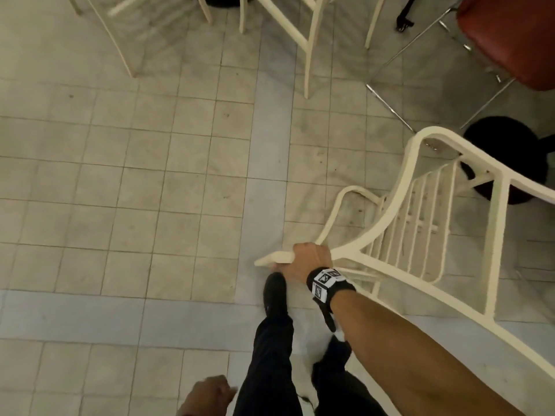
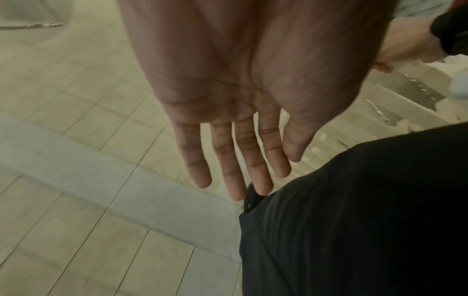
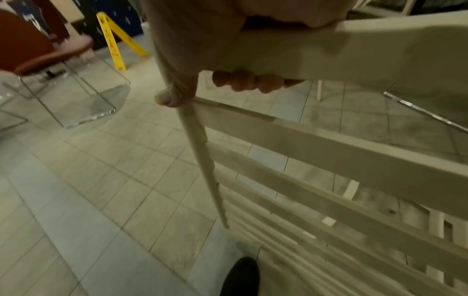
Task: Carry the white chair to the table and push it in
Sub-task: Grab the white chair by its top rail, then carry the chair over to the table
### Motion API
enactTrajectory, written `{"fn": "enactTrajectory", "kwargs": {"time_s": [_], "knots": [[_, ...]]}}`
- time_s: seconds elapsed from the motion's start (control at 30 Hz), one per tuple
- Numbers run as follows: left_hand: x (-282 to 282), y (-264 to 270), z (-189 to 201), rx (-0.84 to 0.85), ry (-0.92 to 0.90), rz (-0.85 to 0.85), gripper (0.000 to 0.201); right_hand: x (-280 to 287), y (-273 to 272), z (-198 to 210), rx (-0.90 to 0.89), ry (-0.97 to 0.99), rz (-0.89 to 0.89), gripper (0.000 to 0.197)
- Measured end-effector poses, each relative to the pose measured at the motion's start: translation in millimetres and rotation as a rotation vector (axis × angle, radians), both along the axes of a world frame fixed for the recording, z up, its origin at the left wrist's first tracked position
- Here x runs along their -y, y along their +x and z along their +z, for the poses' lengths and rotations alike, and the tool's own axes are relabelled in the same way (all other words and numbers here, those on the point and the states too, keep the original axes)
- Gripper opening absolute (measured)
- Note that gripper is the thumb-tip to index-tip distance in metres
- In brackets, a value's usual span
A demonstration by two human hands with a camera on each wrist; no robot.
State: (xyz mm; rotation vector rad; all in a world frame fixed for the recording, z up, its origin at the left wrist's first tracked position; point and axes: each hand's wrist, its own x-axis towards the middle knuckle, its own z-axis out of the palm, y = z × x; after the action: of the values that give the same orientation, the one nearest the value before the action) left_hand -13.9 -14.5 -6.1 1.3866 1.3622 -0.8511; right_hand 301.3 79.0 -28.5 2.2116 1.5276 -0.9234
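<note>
The white slatted chair point(image 1: 411, 211) hangs tilted at the right of the head view, lifted off the tiled floor. My right hand point(image 1: 303, 261) grips the top rail of its backrest; in the right wrist view the fingers point(image 3: 249, 83) curl under that rail point(image 3: 329, 52), with the slats point(image 3: 329, 152) running down below. My left hand point(image 1: 210, 391) hangs free at the bottom of the head view. In the left wrist view its fingers point(image 2: 235, 160) are straight and hold nothing, beside my dark trouser leg point(image 2: 367, 220).
Legs of other white chairs point(image 1: 309, 46) stand ahead at the top. A red padded chair point(image 1: 510, 37) on a chrome frame and a black round base point(image 1: 507, 160) are at the right. A yellow wet-floor sign point(image 3: 113, 40) stands farther off. My black shoe point(image 1: 274, 291) steps on the tiles.
</note>
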Motion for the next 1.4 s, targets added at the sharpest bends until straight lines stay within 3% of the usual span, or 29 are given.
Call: {"fn": "enactTrajectory", "kwargs": {"time_s": [0.23,0.33,0.47,0.6,0.7,0.77,0.87,0.93,0.97,1.07,1.13,1.3,1.4], "knots": [[-58,83,22,0.125,0.096,-0.26,0.034,72,84,120,-0.006,0.18,-0.126,0.065],[-77,138,44,0.199,0.184,-0.281,0.026,128,121,160,0.016,0.352,-0.188,0.078],[-84,214,70,0.355,0.397,-0.286,0.009,216,171,206,-0.081,0.568,-0.35,0.063],[-61,288,91,0.404,0.585,-0.513,0.056,303,213,244,-0.147,0.608,-0.446,0.058],[-30,345,107,0.47,0.667,-0.704,0.065,374,235,263,-0.171,0.646,-0.533,0.056],[-5,384,115,0.517,0.646,-0.835,0.054,424,239,272,-0.161,0.66,-0.6,0.051],[39,428,125,0.453,0.511,-1.157,0.023,492,232,286,-0.149,0.668,-0.715,0.035],[64,442,125,0.434,0.445,-1.232,0.01,528,228,291,-0.129,0.69,-0.802,0.028],[73,447,123,0.439,0.439,-1.231,0.011,544,227,292,-0.117,0.684,-0.833,0.028],[98,463,128,0.494,0.431,-1.301,0.016,585,227,298,-0.106,0.592,-0.902,0.055],[116,475,134,0.552,0.415,-1.372,0.024,607,231,304,-0.02,0.509,-0.885,0.063],[144,490,145,0.611,0.436,-1.464,0.044,605,237,290,0.243,-0.072,-0.595,0.052],[162,501,154,0.596,0.514,-1.54,0.037,606,238,276,0.334,-0.236,-0.626,0.04]]}}
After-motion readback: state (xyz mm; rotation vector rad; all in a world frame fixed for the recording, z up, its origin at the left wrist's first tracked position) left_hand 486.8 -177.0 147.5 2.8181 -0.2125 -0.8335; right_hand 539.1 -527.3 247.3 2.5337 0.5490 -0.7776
